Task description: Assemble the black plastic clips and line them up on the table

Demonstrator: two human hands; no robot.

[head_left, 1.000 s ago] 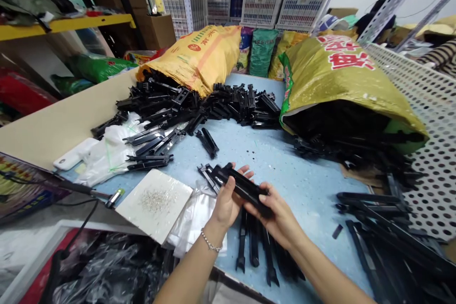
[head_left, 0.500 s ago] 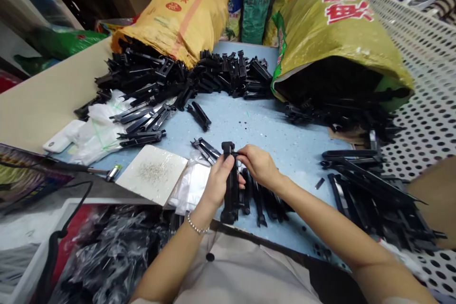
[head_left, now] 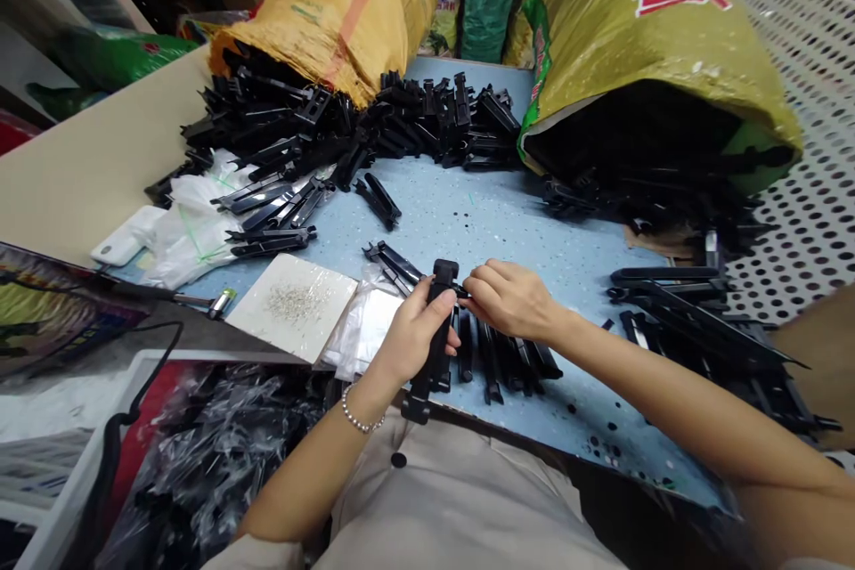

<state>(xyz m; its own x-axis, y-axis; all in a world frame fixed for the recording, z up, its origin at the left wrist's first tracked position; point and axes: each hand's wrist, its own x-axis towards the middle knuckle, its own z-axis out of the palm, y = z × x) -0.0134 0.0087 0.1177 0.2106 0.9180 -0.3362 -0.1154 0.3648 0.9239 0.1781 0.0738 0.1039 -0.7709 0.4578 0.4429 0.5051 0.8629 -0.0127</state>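
Note:
My left hand (head_left: 419, 328) is wrapped round a long black plastic part (head_left: 437, 347), which tilts with its wider top end away from me and its lower end over the table's front edge. Close beside it, my right hand (head_left: 504, 298) is closed in a pinch at the part's upper right side. What the right fingertips grip is too small to make out. Several similar black parts (head_left: 514, 365) lie under and right of my hands. Just beyond my left hand rests another black part (head_left: 391, 265), near clear plastic bags (head_left: 364, 338).
A yellow sack (head_left: 374, 0) and a green-yellow sack (head_left: 641, 44) spill black parts (head_left: 414, 125) at the back. At the right lies another pile (head_left: 701, 329). A white board with small grains (head_left: 287, 312) and a soldering-iron-like tool (head_left: 217, 303) are at left. Below stands a bin of bagged parts (head_left: 200, 454).
The black part has tilted, its lower end swinging left and toward me. My right hand stays pinched at its side and has turned slightly. The camera view has shifted a little downward.

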